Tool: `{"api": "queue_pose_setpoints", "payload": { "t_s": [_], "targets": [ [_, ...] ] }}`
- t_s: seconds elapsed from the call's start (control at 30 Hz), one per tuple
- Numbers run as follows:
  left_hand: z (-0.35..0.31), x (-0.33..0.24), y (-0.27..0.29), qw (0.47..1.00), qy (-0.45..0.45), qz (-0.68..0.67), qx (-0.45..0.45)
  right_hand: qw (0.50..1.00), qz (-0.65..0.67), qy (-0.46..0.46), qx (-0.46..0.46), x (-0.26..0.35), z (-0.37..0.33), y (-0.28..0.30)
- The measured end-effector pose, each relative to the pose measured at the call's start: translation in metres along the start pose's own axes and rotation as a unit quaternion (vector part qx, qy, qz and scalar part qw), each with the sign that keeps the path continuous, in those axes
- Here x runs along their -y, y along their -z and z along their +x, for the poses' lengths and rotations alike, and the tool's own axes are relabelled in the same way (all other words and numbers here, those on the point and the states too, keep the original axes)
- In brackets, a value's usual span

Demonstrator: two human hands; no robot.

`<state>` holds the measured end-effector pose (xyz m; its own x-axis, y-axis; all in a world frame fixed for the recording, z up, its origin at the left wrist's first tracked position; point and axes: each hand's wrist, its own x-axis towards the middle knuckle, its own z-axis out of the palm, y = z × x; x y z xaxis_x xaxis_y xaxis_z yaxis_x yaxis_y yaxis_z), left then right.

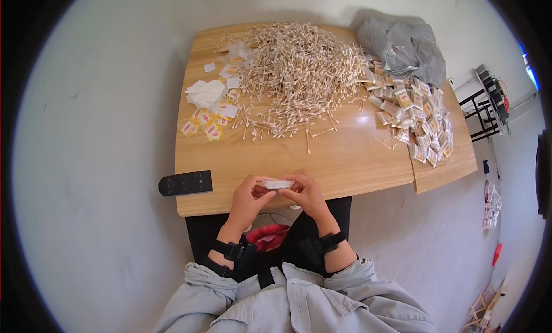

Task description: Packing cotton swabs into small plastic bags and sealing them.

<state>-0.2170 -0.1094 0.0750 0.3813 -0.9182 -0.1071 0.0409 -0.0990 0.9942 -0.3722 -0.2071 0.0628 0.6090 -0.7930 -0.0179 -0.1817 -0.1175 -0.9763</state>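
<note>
Near the table's front edge, my left hand (249,196) and my right hand (306,194) hold a small bundle of cotton swabs (277,184) between them. Its row of white tips faces me. Fingers and thumbs of both hands close on its two ends. Whether a wrapper surrounds the bundle is too small to tell. Beyond my hands lies a large heap of loose cotton swabs (305,68), with a few strays along its near side. A single swab (307,142) lies apart, closest to my right hand.
Filled swab packets (422,117) are piled at the right, below a grey plastic bag (402,45). Yellow-and-white printed cards (202,119) and a crumpled white tissue (205,94) lie at the left. A black flat strip (186,183) overhangs the table's (259,157) left edge.
</note>
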Motion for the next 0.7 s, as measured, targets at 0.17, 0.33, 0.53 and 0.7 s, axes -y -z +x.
{"api": "queue_pose_setpoints", "payload": {
  "t_s": [0.17, 0.33, 0.53, 0.7],
  "targets": [
    [-0.003, -0.007, 0.007, 0.998, -0.036, 0.054, 0.019, 0.979, 0.186, -0.065, 0.054, -0.005, -0.004, -0.007],
    [-0.005, 0.000, 0.007, 0.994, -0.082, 0.061, 0.039, 0.995, 0.089, 0.000, 0.049, -0.011, -0.004, -0.008],
    [-0.003, 0.008, 0.000, 0.998, -0.058, -0.005, -0.019, 0.997, 0.071, 0.039, 0.013, -0.004, -0.006, -0.017],
    [0.001, 0.010, 0.001, 0.999, -0.021, 0.003, -0.027, 0.997, 0.054, 0.052, -0.019, -0.010, -0.005, -0.024]
  ]
}}
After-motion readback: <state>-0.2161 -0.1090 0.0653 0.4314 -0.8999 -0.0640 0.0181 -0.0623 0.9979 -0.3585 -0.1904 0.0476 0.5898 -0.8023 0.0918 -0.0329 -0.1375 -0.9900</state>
